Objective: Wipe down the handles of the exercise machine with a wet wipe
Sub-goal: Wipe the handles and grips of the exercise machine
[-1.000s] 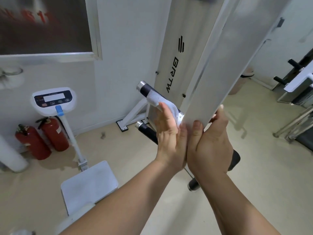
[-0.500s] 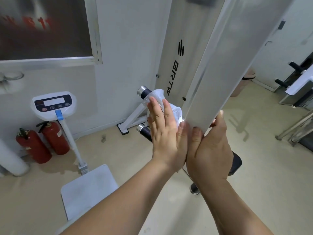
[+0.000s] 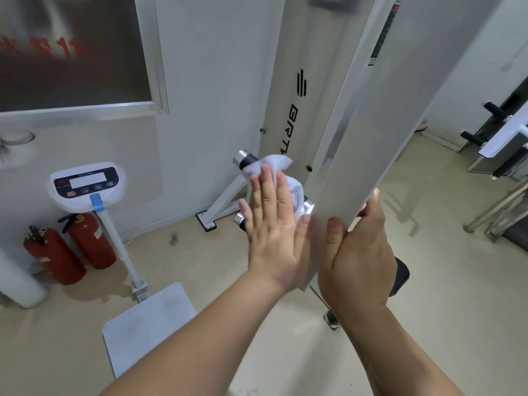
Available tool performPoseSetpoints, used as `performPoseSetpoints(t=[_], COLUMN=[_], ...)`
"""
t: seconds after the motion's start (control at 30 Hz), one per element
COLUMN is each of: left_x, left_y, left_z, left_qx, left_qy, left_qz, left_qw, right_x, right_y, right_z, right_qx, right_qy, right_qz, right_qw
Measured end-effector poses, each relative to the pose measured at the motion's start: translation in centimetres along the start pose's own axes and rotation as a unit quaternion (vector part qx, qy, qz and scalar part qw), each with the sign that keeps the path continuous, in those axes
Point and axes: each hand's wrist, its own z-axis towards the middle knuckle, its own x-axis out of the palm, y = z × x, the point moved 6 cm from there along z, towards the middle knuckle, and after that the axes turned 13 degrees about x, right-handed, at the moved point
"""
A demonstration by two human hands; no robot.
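- The wet wipe (image 3: 275, 164) is bunched over the upper handle (image 3: 248, 160). It lies under and just past the straight fingers (image 3: 267, 184) of the left hand (image 3: 274, 224), which press it flat without curling.
- The handle's long axis runs from its chrome cap (image 3: 241, 156), left of the fingertips, down and right towards the palm, so the stroke likely follows that line.
- The lower handle (image 3: 239, 220) sits beside the left thumb.
- The right hand (image 3: 357, 252) grips the white frame bar (image 3: 357, 138), just right of the fingers.
- Far left of the fingers, a weighing scale (image 3: 85, 181) and fire extinguishers (image 3: 85, 241) stand on the floor (image 3: 457, 281).
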Motion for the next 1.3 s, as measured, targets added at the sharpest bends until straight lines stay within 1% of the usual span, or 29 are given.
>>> performPoseSetpoints(t=[0.03,0.1,0.2,0.33,0.37,0.47,0.57,0.63,0.7,0.8,0.87,0.97,1.03,1.1,1.23,1.3], left_x=[-0.4,-1.9,-3.3,-1.7,-1.1,-1.5,-3.8,-5.0,-6.0,-6.8,-5.7,-4.1,-4.6,-5.7,-7.7,-8.0], left_y=[0.7,2.0,3.5,1.4,0.6,0.4,2.0,3.2,4.8,5.8,4.5,2.0,2.2,3.7,6.1,6.1], left_z=[0.6,2.3,3.8,2.6,2.1,2.5,5.4,7.3,8.2,7.7,6.3,4.3,4.4,5.4,7.0,7.4], left_qx=[0.017,0.076,0.179,0.243,0.274,0.375,0.435,0.457,0.466,0.445,0.439,0.472,0.494,0.506,0.496,0.483], left_qy=[0.002,0.012,0.061,0.104,0.128,0.191,0.215,0.227,0.226,0.229,0.242,0.254,0.265,0.262,0.249,0.268], left_qz=[0.029,0.094,0.172,0.165,0.171,0.205,0.226,0.255,0.273,0.270,0.256,0.236,0.240,0.245,0.252,0.261], left_qw=[0.999,0.993,0.967,0.950,0.938,0.884,0.845,0.822,0.810,0.822,0.827,0.811,0.793,0.785,0.793,0.792], right_x=[0.1,0.1,0.1,0.2,0.3,0.4,0.5,0.4,0.3,0.4,0.5,0.4,0.3,0.2,0.5,0.6], right_y=[0.1,0.1,-0.2,-0.5,-0.5,-0.3,-0.4,-0.4,-0.1,0.1,0.4,1.1,1.4,1.4,1.6,1.7], right_z=[-0.1,-0.1,0.2,0.6,0.6,0.5,0.3,0.1,0.0,-0.3,-0.8,-1.5,-1.8,-2.2,-2.7,-2.6], right_qx=[-0.002,-0.005,-0.011,-0.004,0.000,0.004,0.022,0.030,0.033,0.043,0.051,0.052,0.056,0.062,0.082,0.091], right_qy=[0.001,0.000,-0.015,-0.041,-0.042,-0.050,-0.058,-0.072,-0.083,-0.112,-0.146,-0.177,-0.177,-0.179,-0.184,-0.177], right_qz=[0.002,0.004,0.000,-0.005,-0.007,-0.018,-0.030,-0.041,-0.049,-0.046,-0.051,-0.053,-0.047,-0.049,-0.054,-0.056], right_qw=[1.000,1.000,1.000,0.999,0.999,0.999,0.998,0.996,0.995,0.992,0.987,0.981,0.981,0.981,0.978,0.978])
